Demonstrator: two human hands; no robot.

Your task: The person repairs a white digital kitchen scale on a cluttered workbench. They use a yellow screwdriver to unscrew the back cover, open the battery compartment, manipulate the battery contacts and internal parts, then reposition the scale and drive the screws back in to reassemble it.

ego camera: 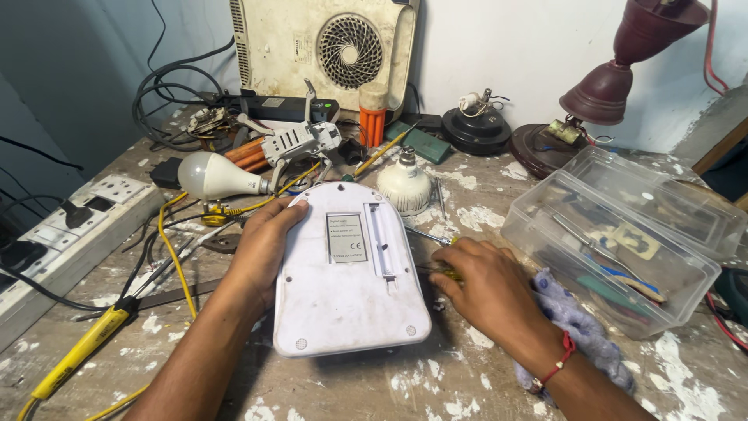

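Note:
A white, rounded plastic device (347,273) lies face down on the worn workbench (436,382), its label and an open slot facing up. My left hand (261,245) rests flat along its left edge, fingers reaching the top corner. My right hand (479,284) lies just right of the device, closed around a yellow-handled screwdriver (427,240) whose metal shaft points up-left toward the device's right edge.
A clear plastic box (615,234) of tools sits at the right, a bluish cloth (576,323) under my right wrist. Bulbs (214,175), a bulb base (405,183), a soldering iron (82,351), yellow wires and a power strip (54,234) crowd the left and back.

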